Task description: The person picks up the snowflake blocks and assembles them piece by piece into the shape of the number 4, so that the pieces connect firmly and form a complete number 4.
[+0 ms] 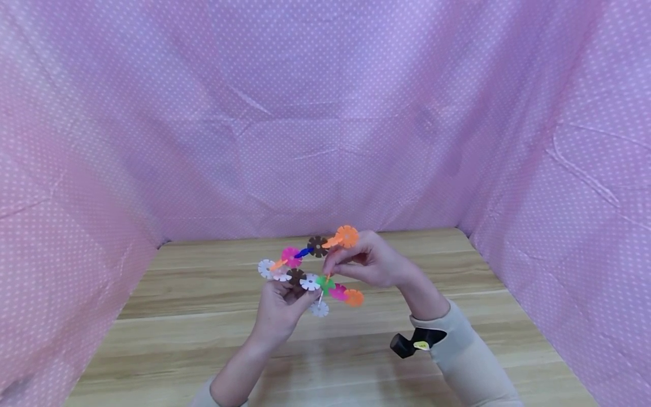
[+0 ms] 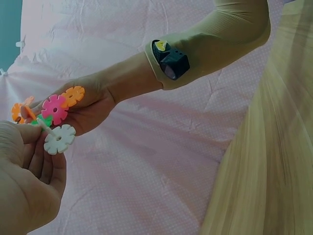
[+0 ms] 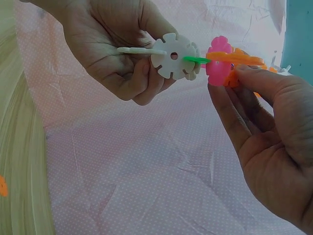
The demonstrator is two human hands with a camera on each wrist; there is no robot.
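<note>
Both hands hold up a branching chain of notched, flower-shaped plastic discs, linked by their slots. My left hand [image 1: 282, 311] pinches the chain near a white disc [image 1: 309, 282] and a brown disc [image 1: 296, 277]. My right hand [image 1: 373, 263] pinches an orange disc [image 3: 247, 58] between thumb and fingers, close to the green disc [image 1: 326, 284]. A pink disc [image 2: 55, 109] and another orange disc [image 1: 354, 298] extend from the green one. One white disc [image 1: 320, 308] hangs below. The far branch runs through a pink disc [image 1: 291, 257] and a blue disc [image 1: 304, 252] to an orange end disc [image 1: 347, 236].
Under the hands lies a wood-grain table [image 1: 178, 316]. Pink dotted cloth [image 1: 315, 130] encloses it at the back and sides. A black wrist camera [image 1: 407, 343] is strapped on the right sleeve [image 1: 465, 350]. An orange piece [image 3: 3, 186] shows at the right wrist view's left edge.
</note>
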